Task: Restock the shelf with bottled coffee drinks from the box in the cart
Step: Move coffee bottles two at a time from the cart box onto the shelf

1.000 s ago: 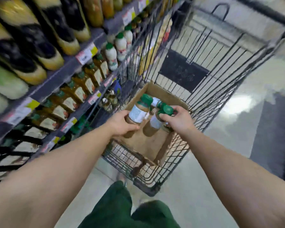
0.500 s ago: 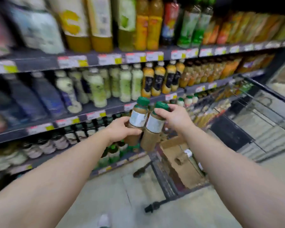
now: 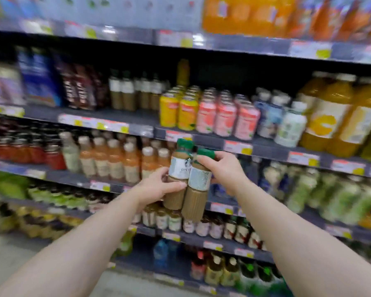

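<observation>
L hand (image 3: 159,187) grips bottle (image 3: 177,179); R hand (image 3: 225,170) grips second bottle (image 3: 196,189); shelves (image 3: 141,127) behind

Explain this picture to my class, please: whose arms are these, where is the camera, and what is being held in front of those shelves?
There is no machine here. A person wears a wide-angle camera on the head, looking forward and down, so the two bare arms reaching in from the bottom are the wearer's own. That is the only view.

The left hand grips one coffee bottle around its middle. The right hand holds a second coffee bottle near its top. Both bottles have green caps, white labels and light brown drink inside, and they are pressed side by side.

Behind them stand store shelves packed with other drinks: orange juice bottles at the right, yellow and pink cans in the middle. The picture is blurred, so most labels cannot be read. Neither bottle is on a shelf yet.
</observation>
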{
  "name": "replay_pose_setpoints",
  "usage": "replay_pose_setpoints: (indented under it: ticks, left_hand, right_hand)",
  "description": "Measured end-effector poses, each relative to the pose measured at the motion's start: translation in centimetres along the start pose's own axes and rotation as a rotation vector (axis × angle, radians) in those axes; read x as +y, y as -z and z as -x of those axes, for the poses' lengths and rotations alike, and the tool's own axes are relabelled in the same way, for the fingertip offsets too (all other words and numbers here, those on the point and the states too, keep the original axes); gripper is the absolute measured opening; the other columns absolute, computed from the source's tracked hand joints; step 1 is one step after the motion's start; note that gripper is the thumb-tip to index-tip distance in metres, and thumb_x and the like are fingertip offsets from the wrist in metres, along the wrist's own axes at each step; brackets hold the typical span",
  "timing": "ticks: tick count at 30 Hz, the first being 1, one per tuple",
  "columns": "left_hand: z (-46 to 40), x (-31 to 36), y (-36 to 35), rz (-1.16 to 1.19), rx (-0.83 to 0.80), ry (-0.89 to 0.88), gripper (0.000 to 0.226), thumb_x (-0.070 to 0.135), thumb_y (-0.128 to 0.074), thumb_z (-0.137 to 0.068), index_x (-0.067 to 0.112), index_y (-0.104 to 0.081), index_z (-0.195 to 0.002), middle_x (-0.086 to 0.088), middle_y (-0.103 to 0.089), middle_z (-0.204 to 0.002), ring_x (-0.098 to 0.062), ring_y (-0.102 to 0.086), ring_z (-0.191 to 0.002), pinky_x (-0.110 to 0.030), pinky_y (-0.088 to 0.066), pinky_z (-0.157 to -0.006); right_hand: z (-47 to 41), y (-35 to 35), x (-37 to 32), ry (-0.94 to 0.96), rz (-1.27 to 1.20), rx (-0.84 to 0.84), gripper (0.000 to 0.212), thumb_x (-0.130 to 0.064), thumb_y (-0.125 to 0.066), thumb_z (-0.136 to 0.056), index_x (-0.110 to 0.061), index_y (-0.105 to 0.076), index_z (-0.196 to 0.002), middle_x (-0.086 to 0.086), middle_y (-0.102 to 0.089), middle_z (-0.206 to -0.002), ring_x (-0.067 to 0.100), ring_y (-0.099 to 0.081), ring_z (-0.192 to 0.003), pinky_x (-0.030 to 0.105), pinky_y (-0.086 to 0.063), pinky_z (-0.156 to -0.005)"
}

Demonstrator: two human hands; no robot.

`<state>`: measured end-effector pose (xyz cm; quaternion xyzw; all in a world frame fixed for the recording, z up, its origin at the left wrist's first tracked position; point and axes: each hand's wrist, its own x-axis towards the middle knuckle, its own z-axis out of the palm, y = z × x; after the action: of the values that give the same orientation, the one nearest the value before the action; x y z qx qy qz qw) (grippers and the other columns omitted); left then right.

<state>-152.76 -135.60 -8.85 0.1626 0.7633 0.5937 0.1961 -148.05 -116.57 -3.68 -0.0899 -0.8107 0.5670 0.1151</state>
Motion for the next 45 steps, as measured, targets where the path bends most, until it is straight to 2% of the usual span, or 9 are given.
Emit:
replay_pose_setpoints:
  ticks: [6,10,17,22,26,30,33,38,45]
  left_hand:
    - [0.1,0.1,15.2,-0.056,0.207,-0.076,0.074,0.053,-0.087,-0.05,0.025,-0.064,-0.115,0.009,-0.072,-0.11,-0.011,-0.067,-0.106,-0.037,-0.051,-0.097]
    - [-3.2,2.7,21.3,-0.089,0.289,-0.173,0.033,0.033,-0.082,-0.071,0.032,-0.065,-0.099,0.015,-0.071,-0.1,-0.001,-0.066,-0.094,-0.026,-0.052,-0.088]
    - [-13.4,6.3,28.2,-0.114,0.458,-0.3,0.066,0.057,-0.076,-0.069,0.027,-0.056,-0.124,0.011,-0.067,-0.115,-0.004,-0.062,-0.1,-0.023,-0.05,-0.079]
    - [-18.4,6.7,30.3,-0.166,0.418,-0.318,0.045,0.042,-0.078,-0.075,0.03,-0.061,-0.116,0.016,-0.069,-0.105,0.0,-0.063,-0.099,-0.014,-0.05,-0.081]
    - [-21.7,5.6,31.4,-0.193,0.398,-0.31,0.054,0.046,-0.08,-0.07,0.028,-0.063,-0.118,0.011,-0.07,-0.11,-0.004,-0.064,-0.104,-0.028,-0.051,-0.094]
    - [-23.8,4.2,32.1,-0.175,0.34,-0.337,0.046,0.033,-0.08,-0.075,0.026,-0.063,-0.118,0.009,-0.069,-0.114,-0.006,-0.062,-0.109,-0.027,-0.048,-0.098]
    - [-24.9,3.7,33.6,-0.202,0.214,-0.283,0.061,0.044,-0.08,-0.069,0.033,-0.057,-0.123,0.01,-0.066,-0.12,-0.006,-0.06,-0.113,-0.033,-0.046,-0.102]
    - [-25.7,2.9,35.8,-0.381,0.169,-0.181,0.103,0.053,-0.088,-0.045,0.027,-0.042,-0.134,0.01,-0.06,-0.125,-0.009,-0.056,-0.115,-0.034,-0.047,-0.102]
    - [-26.4,3.6,36.1,-0.368,0.233,-0.191,0.077,0.027,-0.088,-0.064,0.016,-0.049,-0.129,0.003,-0.059,-0.12,-0.009,-0.05,-0.102,-0.023,-0.041,-0.09]
  right_hand:
    - [-6.0,-13.8,-7.9,0.143,0.001,-0.081,0.021,-0.04,-0.071,-0.082,-0.02,-0.071,-0.087,-0.01,-0.07,-0.075,0.001,-0.063,-0.063,0.017,-0.047,-0.049]
    - [-11.2,-16.7,-12.4,0.207,-0.019,0.024,0.02,-0.041,-0.074,-0.077,-0.022,-0.069,-0.075,0.001,-0.074,-0.08,0.021,-0.071,-0.08,0.047,-0.06,-0.07]
    - [-21.6,-18.1,-17.4,0.363,0.022,0.149,0.021,-0.047,-0.072,-0.075,-0.028,-0.067,-0.083,-0.008,-0.073,-0.085,0.014,-0.07,-0.084,0.047,-0.059,-0.076]
    - [-27.9,-20.3,-17.9,0.371,0.054,0.181,0.022,-0.046,-0.073,-0.075,-0.028,-0.067,-0.087,-0.008,-0.073,-0.092,0.013,-0.068,-0.087,0.043,-0.057,-0.082]
    - [-31.3,-22.5,-16.8,0.341,0.101,0.193,0.047,-0.054,-0.07,-0.071,-0.018,-0.069,-0.102,-0.003,-0.072,-0.099,0.017,-0.067,-0.092,0.04,-0.057,-0.081]
    - [-32.9,-23.7,-15.9,0.296,0.075,0.206,0.04,-0.047,-0.072,-0.076,-0.021,-0.068,-0.107,-0.006,-0.072,-0.1,0.013,-0.068,-0.092,0.033,-0.057,-0.08]
    - [-33.0,-24.6,-15.4,0.291,-0.002,0.19,0.046,-0.044,-0.076,-0.074,-0.026,-0.063,-0.114,-0.012,-0.07,-0.101,0.005,-0.066,-0.093,0.032,-0.056,-0.084]
    - [-31.9,-26.8,-11.1,0.121,0.162,0.118,0.094,-0.058,-0.085,-0.043,-0.029,-0.048,-0.125,-0.008,-0.064,-0.119,0.009,-0.062,-0.106,0.033,-0.052,-0.093]
    - [-32.1,-26.3,-9.6,-0.006,0.09,0.147,0.075,-0.008,-0.081,-0.069,-0.02,-0.044,-0.134,0.0,-0.061,-0.125,0.016,-0.058,-0.11,0.033,-0.049,-0.094]
